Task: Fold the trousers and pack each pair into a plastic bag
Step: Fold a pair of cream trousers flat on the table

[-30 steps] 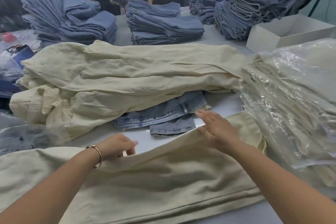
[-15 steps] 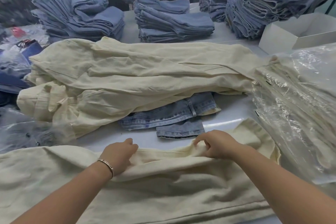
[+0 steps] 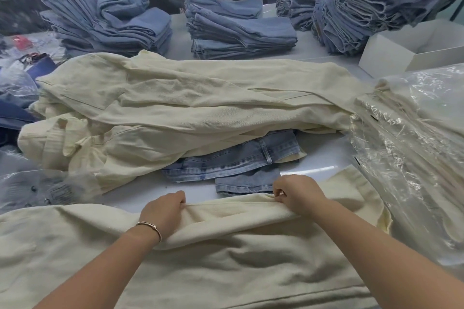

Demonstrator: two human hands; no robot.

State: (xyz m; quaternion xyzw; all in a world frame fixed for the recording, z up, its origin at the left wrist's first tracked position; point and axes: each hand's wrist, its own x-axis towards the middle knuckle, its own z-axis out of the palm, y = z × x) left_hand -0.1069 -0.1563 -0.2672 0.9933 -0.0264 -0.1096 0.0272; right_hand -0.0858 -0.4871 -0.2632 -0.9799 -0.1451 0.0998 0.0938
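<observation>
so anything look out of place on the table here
One thing: a pair of blue jeans lies loose and crumpled under the front edge of the unfolded cream trousers pile, apart from the neat denim stacks at the back. Otherwise both hands, left hand and right hand, grip the cream trousers being folded.

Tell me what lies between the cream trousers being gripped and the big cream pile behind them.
In the head view: bare white table and a blue denim piece.

Cream trousers (image 3: 226,258), blue jeans stacks (image 3: 238,30), white box (image 3: 411,50)
</observation>
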